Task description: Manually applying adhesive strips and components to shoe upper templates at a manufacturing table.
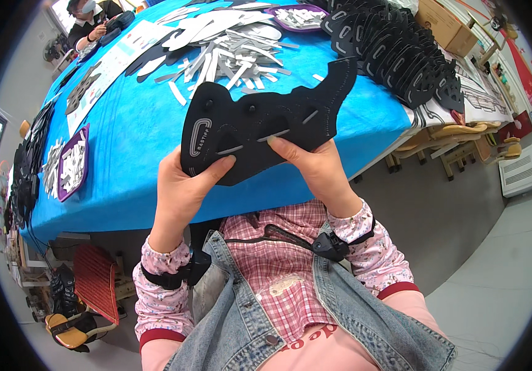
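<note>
With both hands I hold a flat black shoe-upper piece (278,114) in front of me, over the near edge of the blue-covered table. My left hand (187,185) grips its lower left corner, thumb on the face beside a short grey strip. My right hand (315,170) grips the lower edge farther right, its thumb at another grey strip. A third grey strip shows higher up toward the right end. The piece has two round black studs along the top and a white outlined mark at the left. My other fingers are hidden behind it.
Beyond the piece lies a pile of white and grey strips (232,62). Purple trays of strips stand at left (85,145) and far back (272,11). Stacked black pieces (396,55) cover the right side, near a cardboard box (444,26). A masked person sits far left. Wooden stools stand at right.
</note>
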Tool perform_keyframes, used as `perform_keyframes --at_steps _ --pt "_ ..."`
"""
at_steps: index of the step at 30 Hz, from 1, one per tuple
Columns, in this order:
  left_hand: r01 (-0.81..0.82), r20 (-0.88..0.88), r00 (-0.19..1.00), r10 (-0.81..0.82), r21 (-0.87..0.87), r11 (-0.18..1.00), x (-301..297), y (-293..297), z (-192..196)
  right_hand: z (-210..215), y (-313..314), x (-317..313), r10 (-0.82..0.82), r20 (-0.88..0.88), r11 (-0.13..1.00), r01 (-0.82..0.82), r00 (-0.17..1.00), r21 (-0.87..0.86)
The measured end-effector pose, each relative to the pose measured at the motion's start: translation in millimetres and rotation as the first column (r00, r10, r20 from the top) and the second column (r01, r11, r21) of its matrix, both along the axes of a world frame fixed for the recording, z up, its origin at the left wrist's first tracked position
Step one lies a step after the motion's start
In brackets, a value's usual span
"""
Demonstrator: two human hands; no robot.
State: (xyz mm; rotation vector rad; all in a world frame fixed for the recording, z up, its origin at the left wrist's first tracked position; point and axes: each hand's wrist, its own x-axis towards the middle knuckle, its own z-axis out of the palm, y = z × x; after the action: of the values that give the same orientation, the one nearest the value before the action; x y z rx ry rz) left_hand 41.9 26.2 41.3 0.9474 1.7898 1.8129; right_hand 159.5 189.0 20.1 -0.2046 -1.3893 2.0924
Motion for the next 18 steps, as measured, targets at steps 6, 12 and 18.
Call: perform_keyframes --at_steps 6,12,18 --pt "0.014 0.031 0.999 -0.013 -0.042 0.999 3.0 -0.3 8.9 2.3 1.5 2.0 -0.047 0.035 0.987 0.041 0.998 0.158" --pt "-0.003 0.040 0.999 0.005 -0.053 0.999 -2.2 1.1 14.5 1.7 3.5 0.5 -0.006 0.036 1.000 0.005 0.999 0.010" --pt "0.012 0.021 1.000 -0.010 -0.060 0.998 -8.9 -0.2 25.1 4.7 11.6 5.2 0.089 0.043 0.996 -0.089 0.995 -0.021"
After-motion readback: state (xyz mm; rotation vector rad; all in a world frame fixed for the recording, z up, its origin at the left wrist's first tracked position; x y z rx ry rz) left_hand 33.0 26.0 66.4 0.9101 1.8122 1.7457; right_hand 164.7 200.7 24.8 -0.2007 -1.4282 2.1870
